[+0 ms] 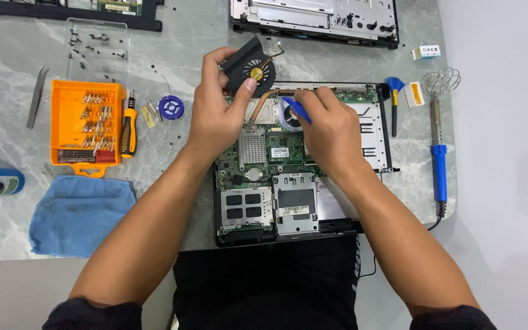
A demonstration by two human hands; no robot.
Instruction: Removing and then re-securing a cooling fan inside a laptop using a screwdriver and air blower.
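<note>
On a grey marble table [7,43] our opened laptop base [288,165] fills the centre of the frame. Our left hand [215,116] pinches the black fan [250,64], tilted up at upper centre – just left of our right hand [328,128], fingers closed on a blue tool [297,109] whose tip slants toward it

Matt black plastic fan [250,68]; glossy marble-look table [7,98]; soft blue cloth [80,214]; orange plastic case [62,104].

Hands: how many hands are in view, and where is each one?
2. The left hand holds a black fan above the open laptop. The right hand holds a blue tool beside it.
</note>
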